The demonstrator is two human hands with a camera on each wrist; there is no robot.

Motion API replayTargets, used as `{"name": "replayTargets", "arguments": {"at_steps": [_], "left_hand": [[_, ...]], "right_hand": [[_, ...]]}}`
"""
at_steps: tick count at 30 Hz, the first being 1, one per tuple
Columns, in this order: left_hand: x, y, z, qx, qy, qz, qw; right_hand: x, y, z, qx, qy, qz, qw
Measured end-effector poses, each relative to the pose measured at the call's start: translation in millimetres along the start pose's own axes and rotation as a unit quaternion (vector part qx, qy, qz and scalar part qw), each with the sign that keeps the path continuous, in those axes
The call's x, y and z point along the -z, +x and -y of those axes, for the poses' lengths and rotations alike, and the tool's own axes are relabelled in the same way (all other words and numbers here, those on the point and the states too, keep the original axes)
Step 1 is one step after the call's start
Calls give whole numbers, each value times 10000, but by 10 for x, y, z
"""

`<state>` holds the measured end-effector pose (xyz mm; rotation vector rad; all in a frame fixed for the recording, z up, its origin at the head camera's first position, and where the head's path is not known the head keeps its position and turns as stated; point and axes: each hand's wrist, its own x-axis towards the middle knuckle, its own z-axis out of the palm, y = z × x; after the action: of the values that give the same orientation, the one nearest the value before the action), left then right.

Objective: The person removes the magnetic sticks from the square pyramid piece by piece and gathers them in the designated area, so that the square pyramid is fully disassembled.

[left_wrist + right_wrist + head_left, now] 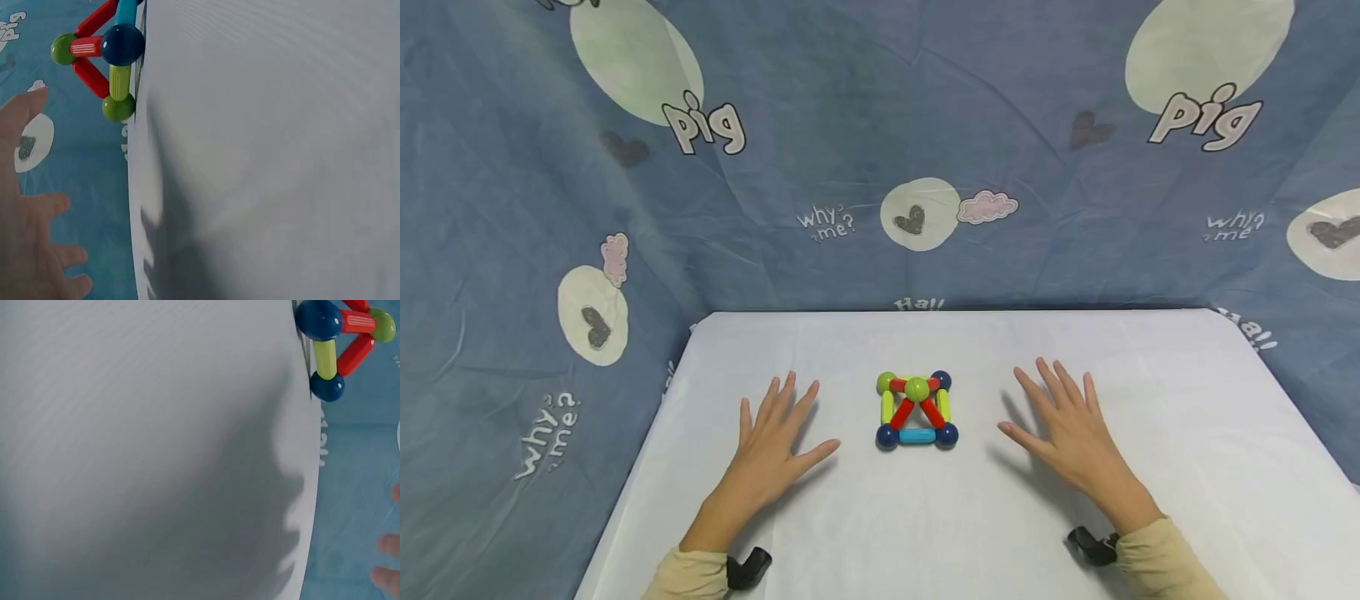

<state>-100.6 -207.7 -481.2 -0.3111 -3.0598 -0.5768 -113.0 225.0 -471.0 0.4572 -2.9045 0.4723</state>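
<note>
A pyramid-shaped frame of balls and rods stands on the white table: a green ball on top, red rods sloping down, dark blue balls and a green one at the base corners, a light blue rod in front. My left hand hovers left of it, fingers spread, holding nothing. On the other side, my right hand is also spread above the cloth, touching nothing. The left wrist view shows the structure's green top ball beyond my thumb; the right wrist view shows a dark blue ball.
White cloth covers the table. A blue printed curtain hangs behind it and along its left side. Dark devices are strapped at both wrists, beside beige sleeves.
</note>
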Motion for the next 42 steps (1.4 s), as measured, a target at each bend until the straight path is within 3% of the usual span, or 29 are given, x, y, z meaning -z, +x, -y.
{"name": "replayTargets", "arguments": {"at_steps": [6, 12, 19, 25, 31, 36, 42], "left_hand": [[-73, 111, -79, -60, -881, 110, 9960], [-177, 260, -235, -74, -1782, 387, 9832], [-329, 445, -400, -116, -2421, 441, 9692], [-429, 579, -433, -471, -2649, 419, 9622], [-521, 633, -447, -849, -2741, 668, 9556], [-568, 627, -431, -897, -2651, 677, 9577], [-570, 614, -423, -972, -2509, 587, 9613]], "right_hand": [[-28, 80, 75, -1, 429, 9, 9991], [-32, 211, 228, 165, 910, -93, 9957], [-64, 401, 472, 520, 1452, -131, 9879], [-109, 534, 674, 910, 1940, 30, 9768], [-179, 590, 828, 1208, 1590, 179, 9797], [-240, 584, 869, 1322, 1138, 117, 9846], [-285, 606, 891, 1396, 971, -2, 9854]]}}
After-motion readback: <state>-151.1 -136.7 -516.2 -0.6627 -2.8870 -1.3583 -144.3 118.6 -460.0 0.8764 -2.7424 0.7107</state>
